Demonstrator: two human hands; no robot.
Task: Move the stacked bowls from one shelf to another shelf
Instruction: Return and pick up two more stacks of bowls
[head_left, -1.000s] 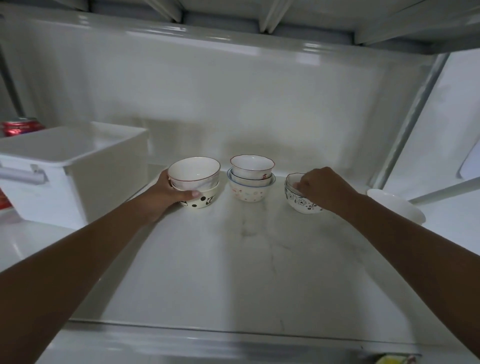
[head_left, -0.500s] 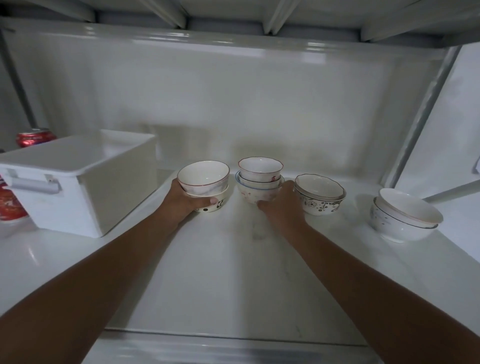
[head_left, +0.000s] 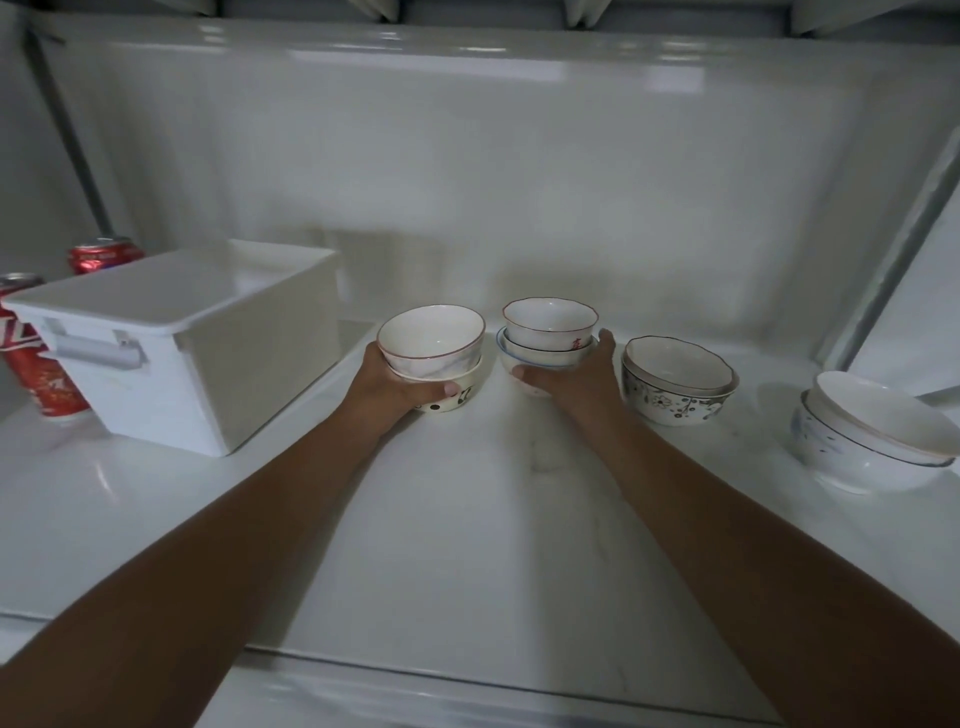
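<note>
Four stacks of bowls are sitting in a row on the white, glossy, faintly veined shelf (head_left: 467, 545). Counting from the left: the left stack (head_left: 434, 353), two bowls, a red-rimmed one nested in a black-spotted one; the middle stack (head_left: 548, 330), three bowls as far as the rims show, the top one wavy-edged with a red mark; the floral stack (head_left: 678, 382), two bowls, dark flower print on the lower; the far-right stack (head_left: 878, 436), two or three bowls, blurred at the frame edge. All are looking like glazed ceramic, round and deep. The left hand (head_left: 395, 384) is gripping the left stack low down, thumb curled across the spotted bowl's front. The right hand (head_left: 569, 376) is cupping the middle stack from the front and right, fingers (head_left: 605, 340) curled up along its side — holding it at the base. Against the frame half a second back, both hands are keeping the same stacks and the right hand's grasp is wrapping further round; a full second back, that hand was on the floral stack instead. Beside the left stack a white plastic bin (head_left: 192, 338) with a grey handle is standing, rectangular and smooth. Two red cans (head_left: 52, 343) are standing behind and left of it — cylindrical, metallic tops.
</note>
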